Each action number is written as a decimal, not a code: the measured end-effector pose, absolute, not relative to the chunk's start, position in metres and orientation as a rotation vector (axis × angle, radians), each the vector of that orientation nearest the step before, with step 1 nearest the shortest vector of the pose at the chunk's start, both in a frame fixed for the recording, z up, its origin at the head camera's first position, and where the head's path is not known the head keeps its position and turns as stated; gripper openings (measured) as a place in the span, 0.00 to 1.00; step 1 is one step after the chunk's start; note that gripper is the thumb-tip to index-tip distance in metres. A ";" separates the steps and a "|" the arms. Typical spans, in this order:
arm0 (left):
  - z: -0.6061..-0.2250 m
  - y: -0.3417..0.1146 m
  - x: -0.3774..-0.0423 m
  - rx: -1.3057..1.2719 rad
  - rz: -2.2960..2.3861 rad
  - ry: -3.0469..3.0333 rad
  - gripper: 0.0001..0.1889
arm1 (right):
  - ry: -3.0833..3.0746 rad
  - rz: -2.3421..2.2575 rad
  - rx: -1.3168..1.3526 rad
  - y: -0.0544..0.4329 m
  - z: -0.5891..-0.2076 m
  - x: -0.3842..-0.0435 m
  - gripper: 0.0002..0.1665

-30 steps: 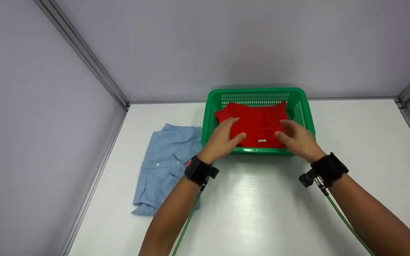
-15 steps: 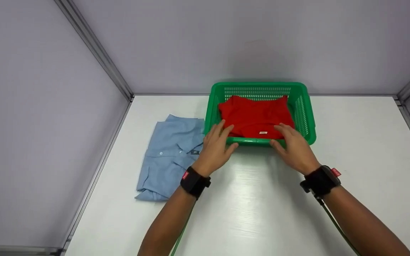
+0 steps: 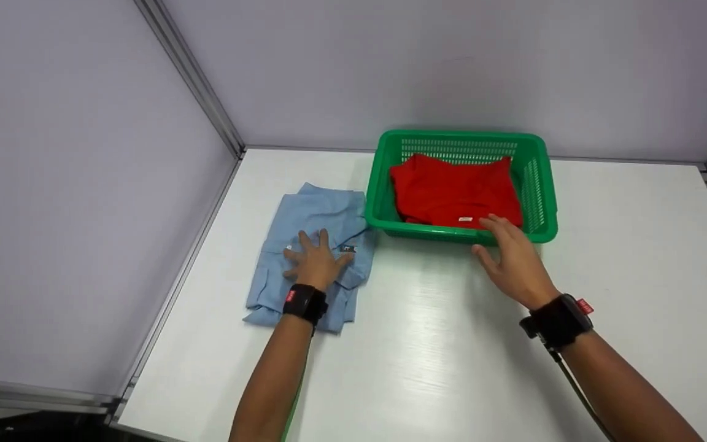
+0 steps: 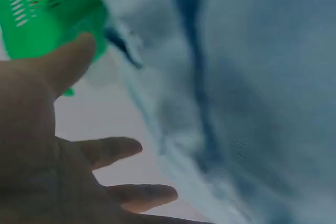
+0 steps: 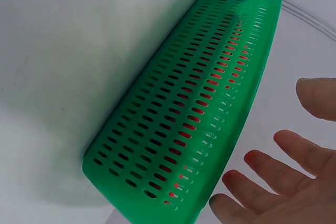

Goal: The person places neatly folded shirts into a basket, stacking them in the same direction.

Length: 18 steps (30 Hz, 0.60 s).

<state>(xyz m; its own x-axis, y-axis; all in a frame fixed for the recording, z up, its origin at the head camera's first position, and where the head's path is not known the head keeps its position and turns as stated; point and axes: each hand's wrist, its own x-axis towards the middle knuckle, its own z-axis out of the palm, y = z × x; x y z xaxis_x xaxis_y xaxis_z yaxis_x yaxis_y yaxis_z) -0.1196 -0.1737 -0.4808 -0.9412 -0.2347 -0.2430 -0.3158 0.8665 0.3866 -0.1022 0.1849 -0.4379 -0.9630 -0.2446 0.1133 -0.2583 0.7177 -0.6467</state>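
Note:
A folded light blue shirt with buttons and a small dark label lies on the white table, left of a green plastic basket. My left hand is spread over the middle of that shirt, fingers straight and apart. The left wrist view shows the fingers apart just beside the blue cloth. Inside the basket lies a folded red garment with a white tag near its front edge. My right hand hovers at the basket's front right rim, fingers extended and holding nothing; in the right wrist view its fingertips overlap the rim.
The basket stands near the back wall on the white table. A grey metal frame strip runs along the table's left side. A green cable trails from the left wrist band. Something dark sits at the lower left corner.
My left hand has left the basket's front left side and moved left and down over the blue shirt. My right hand has drawn back from inside the basket to its front rim.

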 end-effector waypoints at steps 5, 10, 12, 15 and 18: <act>-0.493 -0.183 -0.114 -0.437 0.587 2.768 0.50 | -2.867 1.116 0.421 0.181 -0.438 -0.098 0.36; -0.493 -0.192 -0.105 -0.370 0.543 2.776 0.50 | -2.821 1.132 0.418 0.178 -0.439 -0.091 0.36; -0.493 -0.195 -0.100 -0.327 0.525 2.776 0.51 | -2.794 1.144 0.437 0.177 -0.441 -0.088 0.35; -0.495 -0.201 -0.091 -0.259 0.494 2.783 0.51 | -2.746 1.167 0.486 0.172 -0.445 -0.083 0.34; -0.498 -0.208 -0.082 -0.194 0.471 2.779 0.51 | -2.708 1.190 0.534 0.167 -0.449 -0.078 0.33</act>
<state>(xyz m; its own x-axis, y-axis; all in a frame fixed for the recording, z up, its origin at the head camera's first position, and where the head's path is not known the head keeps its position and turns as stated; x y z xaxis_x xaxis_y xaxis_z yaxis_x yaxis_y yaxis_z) -0.0822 -0.2077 -0.4982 -0.9413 -0.0798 -0.3280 -0.1834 0.9367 0.2984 -0.0782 0.1670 -0.4489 -0.9280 -0.2650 0.2619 -0.3721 0.6253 -0.6859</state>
